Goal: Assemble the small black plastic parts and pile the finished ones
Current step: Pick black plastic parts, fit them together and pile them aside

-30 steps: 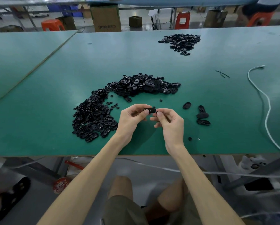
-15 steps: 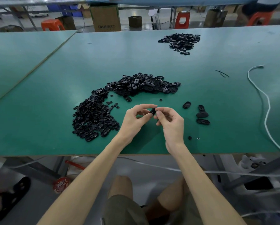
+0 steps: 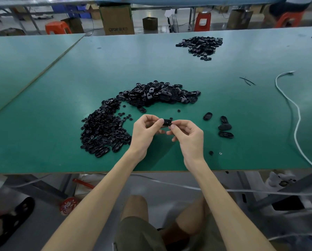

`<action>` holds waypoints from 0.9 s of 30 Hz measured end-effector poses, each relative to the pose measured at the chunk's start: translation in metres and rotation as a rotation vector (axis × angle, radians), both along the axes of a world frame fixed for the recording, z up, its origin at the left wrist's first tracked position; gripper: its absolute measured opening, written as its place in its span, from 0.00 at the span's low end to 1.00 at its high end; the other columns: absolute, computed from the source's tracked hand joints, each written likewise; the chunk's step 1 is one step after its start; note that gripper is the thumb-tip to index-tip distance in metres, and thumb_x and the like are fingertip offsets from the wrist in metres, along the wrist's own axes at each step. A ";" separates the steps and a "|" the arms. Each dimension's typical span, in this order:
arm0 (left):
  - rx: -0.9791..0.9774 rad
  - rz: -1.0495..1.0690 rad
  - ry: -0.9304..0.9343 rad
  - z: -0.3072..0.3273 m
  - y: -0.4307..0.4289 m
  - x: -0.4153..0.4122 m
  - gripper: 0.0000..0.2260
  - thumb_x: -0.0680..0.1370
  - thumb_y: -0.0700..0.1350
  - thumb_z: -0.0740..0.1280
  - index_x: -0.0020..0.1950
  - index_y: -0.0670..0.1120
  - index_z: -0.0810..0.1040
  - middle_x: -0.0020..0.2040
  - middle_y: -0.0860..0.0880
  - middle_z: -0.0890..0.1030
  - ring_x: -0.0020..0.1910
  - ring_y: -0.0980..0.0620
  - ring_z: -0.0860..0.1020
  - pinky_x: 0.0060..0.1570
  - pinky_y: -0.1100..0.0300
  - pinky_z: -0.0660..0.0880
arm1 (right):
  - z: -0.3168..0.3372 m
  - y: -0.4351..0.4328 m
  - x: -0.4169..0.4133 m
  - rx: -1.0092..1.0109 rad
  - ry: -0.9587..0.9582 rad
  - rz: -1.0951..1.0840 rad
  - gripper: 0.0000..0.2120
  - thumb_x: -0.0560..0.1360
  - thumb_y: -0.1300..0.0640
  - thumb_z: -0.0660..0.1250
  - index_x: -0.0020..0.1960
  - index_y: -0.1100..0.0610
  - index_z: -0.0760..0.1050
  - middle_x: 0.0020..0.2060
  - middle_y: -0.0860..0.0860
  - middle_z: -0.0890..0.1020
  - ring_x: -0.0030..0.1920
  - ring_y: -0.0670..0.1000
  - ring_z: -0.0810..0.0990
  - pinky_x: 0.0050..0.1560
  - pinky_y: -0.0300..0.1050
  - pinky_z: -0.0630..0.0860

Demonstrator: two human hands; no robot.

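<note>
Item: black part [image 3: 167, 122], small, plastic. Loc.: held in the air over green table [image 3: 42, 109], near its front edge, between both hands.
Left hand [image 3: 145, 132]: thumb & forefinger pinch part's left end; other fingers curled under.
Right hand [image 3: 189, 134]: thumb & fingertips pinch part's right end; rest of fingers bent.
Left heap [image 3: 102, 131]: flat black pcs, just left of left hand.
Centre heap [image 3: 160, 95]: larger oval pcs, beyond the hands, joins left heap in an arc.
Loose pieces [image 3: 225, 127]: four oval pcs, right of right hand, apart from heaps.
Far heap [image 3: 200, 44]: towards table's far edge.
White cable [image 3: 296, 113]: curves along table's right side.
Cardboard box [image 3: 117, 19]: on floor behind table.
</note>
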State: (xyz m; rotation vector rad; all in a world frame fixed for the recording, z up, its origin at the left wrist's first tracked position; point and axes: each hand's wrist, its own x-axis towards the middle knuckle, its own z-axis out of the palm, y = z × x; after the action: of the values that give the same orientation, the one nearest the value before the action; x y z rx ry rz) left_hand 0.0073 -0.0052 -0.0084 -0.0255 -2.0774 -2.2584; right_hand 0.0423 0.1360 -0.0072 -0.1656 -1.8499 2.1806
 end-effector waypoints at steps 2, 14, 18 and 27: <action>-0.003 -0.007 -0.004 -0.001 0.000 0.000 0.06 0.78 0.41 0.75 0.48 0.42 0.79 0.48 0.38 0.86 0.39 0.47 0.83 0.49 0.51 0.81 | 0.000 0.000 0.000 0.020 -0.002 -0.014 0.04 0.77 0.67 0.73 0.48 0.59 0.82 0.40 0.51 0.87 0.40 0.54 0.88 0.36 0.39 0.79; -0.022 -0.033 -0.011 0.000 -0.001 0.001 0.06 0.76 0.44 0.76 0.46 0.43 0.82 0.41 0.49 0.85 0.33 0.53 0.79 0.40 0.63 0.77 | -0.001 0.001 0.001 0.055 -0.029 -0.067 0.03 0.77 0.64 0.73 0.48 0.57 0.83 0.39 0.51 0.87 0.37 0.47 0.85 0.35 0.38 0.77; -0.022 -0.044 -0.004 -0.001 -0.001 0.000 0.06 0.76 0.44 0.76 0.47 0.43 0.82 0.42 0.47 0.86 0.34 0.53 0.80 0.40 0.63 0.78 | -0.001 -0.001 0.001 0.071 -0.023 -0.072 0.03 0.77 0.65 0.73 0.49 0.58 0.83 0.39 0.50 0.87 0.37 0.48 0.86 0.34 0.38 0.78; -0.033 -0.101 0.021 -0.001 -0.001 0.000 0.06 0.77 0.43 0.75 0.48 0.42 0.82 0.43 0.48 0.86 0.35 0.54 0.80 0.40 0.64 0.78 | -0.001 0.000 0.001 0.086 -0.019 -0.074 0.03 0.77 0.65 0.73 0.48 0.58 0.83 0.39 0.50 0.87 0.37 0.47 0.85 0.34 0.38 0.77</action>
State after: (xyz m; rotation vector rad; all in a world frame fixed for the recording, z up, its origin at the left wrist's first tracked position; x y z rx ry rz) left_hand 0.0075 -0.0060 -0.0092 -0.1587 -2.1492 -2.2681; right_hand 0.0431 0.1355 -0.0080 -0.2344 -1.9129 2.0530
